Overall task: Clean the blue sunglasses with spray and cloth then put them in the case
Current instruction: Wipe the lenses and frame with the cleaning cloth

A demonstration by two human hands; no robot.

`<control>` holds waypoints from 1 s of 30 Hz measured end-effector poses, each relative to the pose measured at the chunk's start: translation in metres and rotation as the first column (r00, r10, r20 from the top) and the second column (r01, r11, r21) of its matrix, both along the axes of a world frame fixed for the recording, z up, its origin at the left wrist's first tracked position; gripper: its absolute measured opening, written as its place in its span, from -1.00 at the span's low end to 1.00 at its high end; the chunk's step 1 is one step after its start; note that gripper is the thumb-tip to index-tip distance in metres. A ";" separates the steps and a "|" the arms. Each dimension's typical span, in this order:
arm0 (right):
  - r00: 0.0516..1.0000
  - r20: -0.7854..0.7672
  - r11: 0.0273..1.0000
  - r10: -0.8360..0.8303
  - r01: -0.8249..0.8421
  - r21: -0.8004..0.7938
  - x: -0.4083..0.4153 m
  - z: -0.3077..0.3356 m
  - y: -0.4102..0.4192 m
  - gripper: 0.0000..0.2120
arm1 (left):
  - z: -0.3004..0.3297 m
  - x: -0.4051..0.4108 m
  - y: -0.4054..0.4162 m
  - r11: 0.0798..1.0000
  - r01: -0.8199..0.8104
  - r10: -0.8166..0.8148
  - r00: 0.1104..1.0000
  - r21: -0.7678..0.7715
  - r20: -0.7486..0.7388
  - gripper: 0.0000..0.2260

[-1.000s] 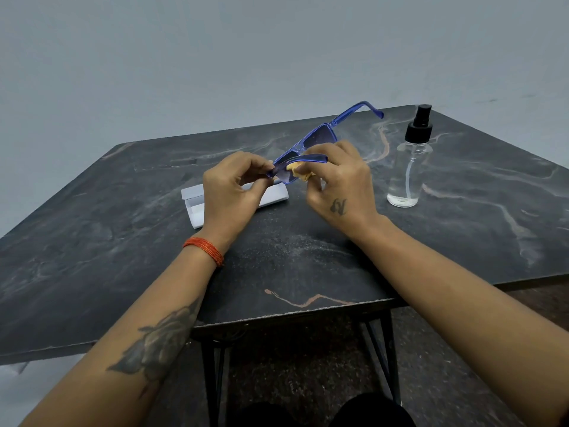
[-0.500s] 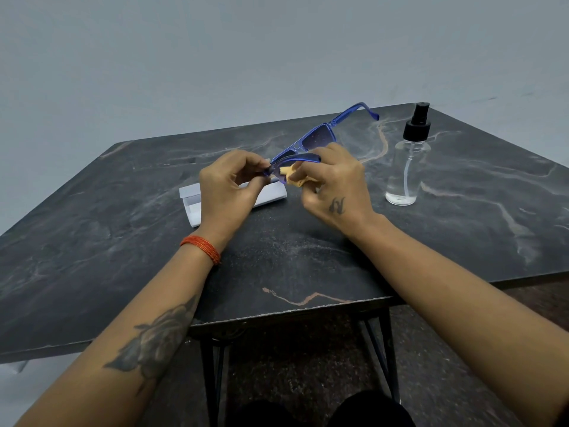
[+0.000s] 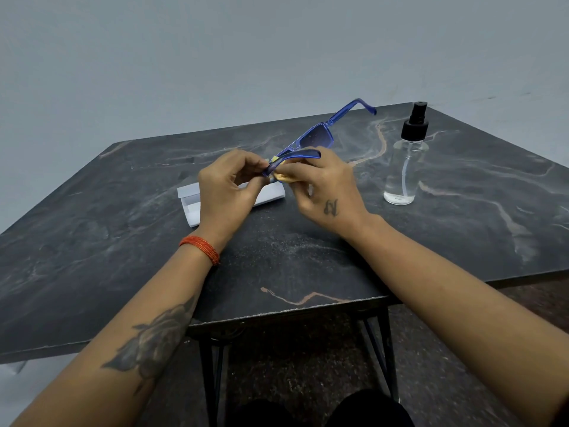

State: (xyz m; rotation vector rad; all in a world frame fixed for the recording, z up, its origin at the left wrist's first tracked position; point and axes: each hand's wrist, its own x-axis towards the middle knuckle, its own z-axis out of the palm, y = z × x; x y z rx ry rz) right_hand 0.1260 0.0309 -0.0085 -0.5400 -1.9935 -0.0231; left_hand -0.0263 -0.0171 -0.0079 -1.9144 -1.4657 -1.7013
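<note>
Since a moment ago the yellow cloth (image 3: 284, 177) has slid a little lower on the near lens, and the right hand (image 3: 323, 188) has shifted with it; the rest looks the same.

Closest to the camera are two dark knees and thin black metal legs under the desk (image 3: 292, 257). The desk top is dark stone-like, smooth, with pale and rusty wavy lines. The left forearm has a dark flower tattoo, and a bright orange thread band (image 3: 200, 248) wraps the wrist.

Above the middle of the desk, the left hand (image 3: 226, 192) has its fingers curled in, pinching one end of the blue sunglasses (image 3: 311, 140). The right hand has a small tattoo on its back. Its fingers are bent and pinch the soft, scrunched cloth against the near lens. The sunglasses are up in the air between both hands, not touching the desk. Their frame is shiny see-through blue plastic with boxy dark lenses. One arm folds across the near side; the other sticks out far away with a hooked tip.

Under the left hand lies the white case (image 3: 192, 204), long and boxy, flat on the desk and partly hidden.

Farther right, well apart from the hands, stands the spray bottle (image 3: 405, 161), round clear plastic, upright, with a black pump top and a thin tube inside.
</note>
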 end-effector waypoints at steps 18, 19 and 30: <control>0.720 -0.683 0.667 -0.123 -0.450 -0.594 0.012 0.021 0.007 -0.81 | -0.001 0.001 -0.001 0.999 0.004 -0.006 1.000 -0.044 -0.029 -0.83; 0.687 -0.720 0.604 -0.104 -0.531 -0.594 0.013 0.022 0.007 -0.80 | 0.000 0.001 -0.002 0.999 0.003 -0.004 0.999 -0.044 -0.035 -0.84; 0.965 -0.213 0.907 -0.153 0.052 -0.418 0.003 0.009 0.000 -0.83 | 0.003 0.003 -0.004 0.998 -0.003 -0.002 0.997 -0.059 -0.082 -0.85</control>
